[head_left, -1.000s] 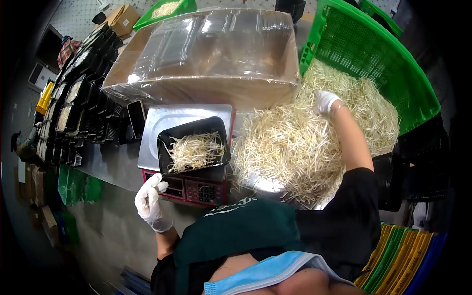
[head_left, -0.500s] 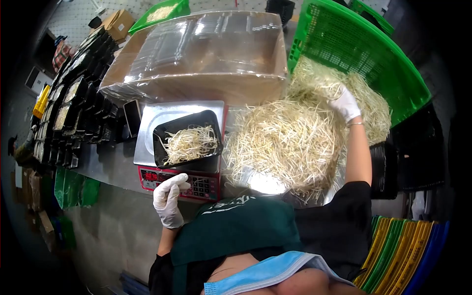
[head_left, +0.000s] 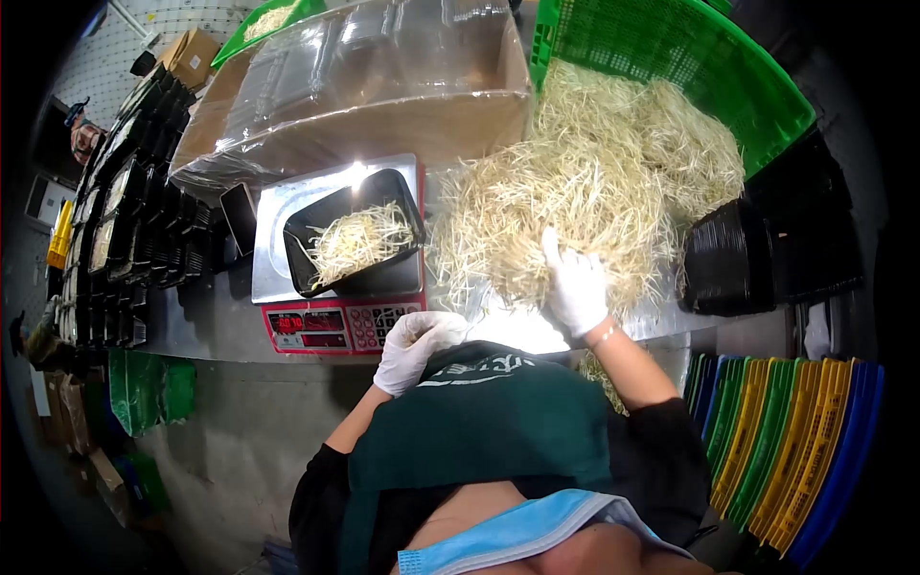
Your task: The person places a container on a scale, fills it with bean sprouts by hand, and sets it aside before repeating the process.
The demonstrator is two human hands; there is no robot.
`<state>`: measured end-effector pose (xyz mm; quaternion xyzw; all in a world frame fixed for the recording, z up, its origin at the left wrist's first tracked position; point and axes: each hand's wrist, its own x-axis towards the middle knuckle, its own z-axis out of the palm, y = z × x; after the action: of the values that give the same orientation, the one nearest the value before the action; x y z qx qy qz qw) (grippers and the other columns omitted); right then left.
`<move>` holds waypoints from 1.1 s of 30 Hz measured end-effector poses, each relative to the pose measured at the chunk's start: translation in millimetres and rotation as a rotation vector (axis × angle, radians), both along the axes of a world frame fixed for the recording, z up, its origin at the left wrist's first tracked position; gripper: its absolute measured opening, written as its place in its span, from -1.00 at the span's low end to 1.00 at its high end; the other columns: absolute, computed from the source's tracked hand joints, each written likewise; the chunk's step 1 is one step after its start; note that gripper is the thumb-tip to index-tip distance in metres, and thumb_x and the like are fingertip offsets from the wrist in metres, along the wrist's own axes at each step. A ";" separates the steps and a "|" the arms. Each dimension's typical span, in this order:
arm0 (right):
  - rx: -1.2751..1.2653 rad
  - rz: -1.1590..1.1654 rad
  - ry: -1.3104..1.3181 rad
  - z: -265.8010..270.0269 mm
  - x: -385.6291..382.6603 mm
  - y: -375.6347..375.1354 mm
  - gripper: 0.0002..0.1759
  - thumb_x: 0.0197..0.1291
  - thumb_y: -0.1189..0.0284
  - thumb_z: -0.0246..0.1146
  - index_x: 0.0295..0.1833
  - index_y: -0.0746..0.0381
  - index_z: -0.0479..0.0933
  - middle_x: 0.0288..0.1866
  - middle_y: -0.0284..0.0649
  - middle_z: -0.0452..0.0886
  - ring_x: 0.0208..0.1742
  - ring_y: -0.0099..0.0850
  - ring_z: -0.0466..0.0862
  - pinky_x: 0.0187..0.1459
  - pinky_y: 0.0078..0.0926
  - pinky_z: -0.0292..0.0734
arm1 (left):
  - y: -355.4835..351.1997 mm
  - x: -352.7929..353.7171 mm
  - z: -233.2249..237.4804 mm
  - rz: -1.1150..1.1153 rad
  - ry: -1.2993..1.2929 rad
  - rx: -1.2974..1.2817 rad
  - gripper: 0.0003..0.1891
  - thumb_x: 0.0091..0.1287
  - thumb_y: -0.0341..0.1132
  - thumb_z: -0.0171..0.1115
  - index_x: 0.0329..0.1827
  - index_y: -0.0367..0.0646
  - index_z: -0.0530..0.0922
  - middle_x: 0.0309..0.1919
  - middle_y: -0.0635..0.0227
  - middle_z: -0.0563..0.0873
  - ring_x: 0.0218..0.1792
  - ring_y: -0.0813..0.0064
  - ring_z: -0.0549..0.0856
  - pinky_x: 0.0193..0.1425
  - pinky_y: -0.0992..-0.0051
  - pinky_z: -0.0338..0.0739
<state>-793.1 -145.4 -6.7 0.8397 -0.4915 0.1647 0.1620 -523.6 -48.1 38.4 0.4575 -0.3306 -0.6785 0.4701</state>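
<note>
My right hand (head_left: 578, 287), in a white glove, is at the near edge of a large heap of bean sprouts (head_left: 585, 201). Its fingers curl into the sprouts, and their tips are hidden. My left hand (head_left: 417, 353), also gloved, is closed in front of the scale's keypad corner, by the apron. What its fingers hold, if anything, I cannot make out. A black plastic tray (head_left: 305, 273) with a portion of sprouts (head_left: 359, 241) rests tilted across the metal plate of a red digital scale (head_left: 345, 326), whose red display is lit.
Behind the scale stands a plastic-wrapped cardboard box (head_left: 374, 125). A green crate (head_left: 671, 67) leans behind the sprouts. Black trays are stacked at the left (head_left: 125, 211) and right (head_left: 728, 259). A phone (head_left: 239, 218) stands beside the scale. Coloured crates (head_left: 786, 441) are stacked lower right.
My right hand has come from the far sprouts by the green crate to the near edge of the heap. My left hand has moved right, away from the display. The camera view has shifted.
</note>
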 end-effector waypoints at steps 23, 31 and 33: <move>0.644 -0.014 -0.396 44.9 -10.6 -57.4 -0.05 -0.12 0.03 0.46 0.36 0.20 0.25 0.09 -0.02 0.57 -0.05 -0.16 0.65 0.05 -0.34 0.52 | -125.7 -82.5 -39.6 -0.293 -1.063 -0.823 -0.02 0.09 0.05 0.36 0.45 -0.32 0.07 0.38 -0.09 0.22 0.42 0.12 0.22 0.46 0.24 0.14; 0.345 0.187 0.024 -18.3 -33.0 14.8 0.30 -0.43 -0.01 0.48 0.49 0.21 0.01 0.52 -0.05 0.04 0.52 0.04 0.00 0.46 0.08 -0.15 | -85.3 -73.8 -34.9 -0.704 -1.646 -0.903 0.43 -0.40 0.17 0.56 0.50 -0.28 -0.15 0.46 -0.13 0.02 0.49 0.02 0.03 0.51 0.17 -0.09; 0.375 0.102 0.008 6.0 -30.6 -8.9 0.29 -0.40 0.00 0.49 0.49 0.19 0.01 0.49 -0.06 0.09 0.50 0.04 0.04 0.46 0.07 -0.16 | -106.6 -83.5 -37.7 -0.647 -1.620 -0.957 0.46 -0.45 0.16 0.58 0.50 -0.28 -0.16 0.46 -0.10 0.01 0.49 0.03 0.04 0.51 0.18 -0.08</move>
<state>-823.6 -154.3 -0.7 0.8795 -0.4699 0.0749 -0.0038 -607.1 -154.7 0.7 0.4327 -0.8996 -0.0518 0.0297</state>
